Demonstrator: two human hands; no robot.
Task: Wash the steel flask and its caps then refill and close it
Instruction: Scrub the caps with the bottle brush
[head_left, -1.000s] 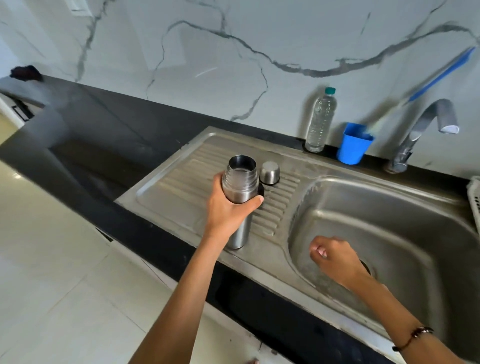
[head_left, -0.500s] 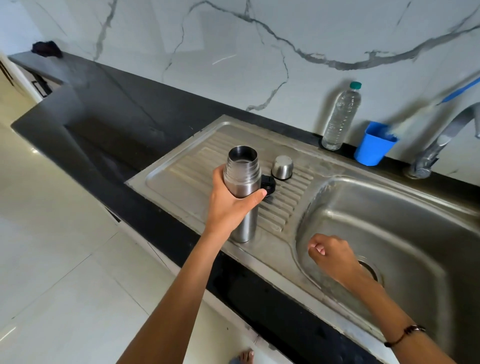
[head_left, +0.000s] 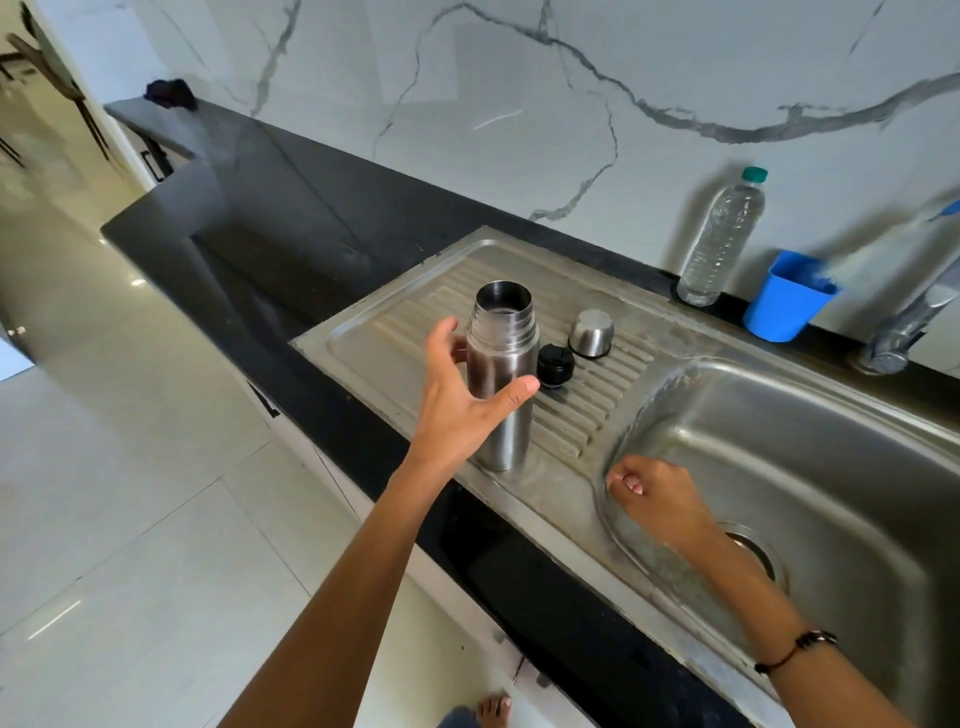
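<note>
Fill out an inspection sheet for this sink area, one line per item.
Surface: steel drainboard beside the basin, set in a black counter.
Job's things: flask upright on the drainboard, mouth open; black cap and steel cap lie beside it.
Clutter: water bottle and blue cup holding a brush, both at the wall; dark cloth at the far counter end.
Grippers: left hand open around the flask, thumb and fingers spread; right hand loosely curled over the basin edge, holding nothing.
Cables: nothing seen.
Surroundings: marble wall, tap at right, tiled floor.
</note>
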